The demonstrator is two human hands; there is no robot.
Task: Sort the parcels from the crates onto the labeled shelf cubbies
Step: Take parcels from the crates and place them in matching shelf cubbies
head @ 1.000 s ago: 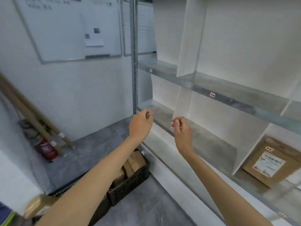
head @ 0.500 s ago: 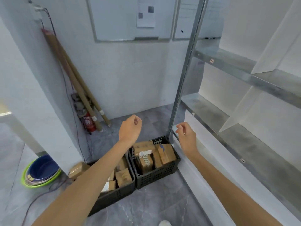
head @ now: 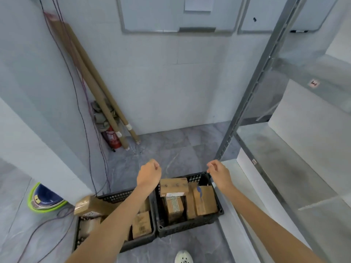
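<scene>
**Brown cardboard in black plastic**

Both arms are stretched out over the floor. The left hand (head: 149, 174) is loosely curled with nothing in it. The right hand (head: 220, 174) is the same: slack, fingers bent, thumb close to the fingertips, no grip on anything. The left one hangs above the gap between the two crates. The right one sits over the far right corner of the right crate (head: 197, 176), and I can't tell whether it touches the rim.

The parcels are all down in the crates, side by side on the grey tiles. In the right crate, a flat parcel (head: 173, 186) lies across the top at the back. A striped-tape parcel (head: 174, 206) stands in front of it, and a taller parcel (head: 205, 200) with a blue mark stands just beside that. The left crate (head: 114, 197) is partly hidden by the left forearm. A long parcel (head: 89, 205) rests tilted over its far left rim, and a small parcel (head: 141, 223) stands inside near the dividing wall.

The shelf (head: 284, 158) runs along the right, its post (head: 247, 103) coming down just behind the right hand. A small label (head: 313, 84) shows on the upper board's edge.

In the back corner, tubes (head: 91, 80) lean on the wall over an extinguisher (head: 112, 137). There is a basin (head: 45, 198) far left and a white shoe (head: 183, 258) at the bottom edge.
</scene>
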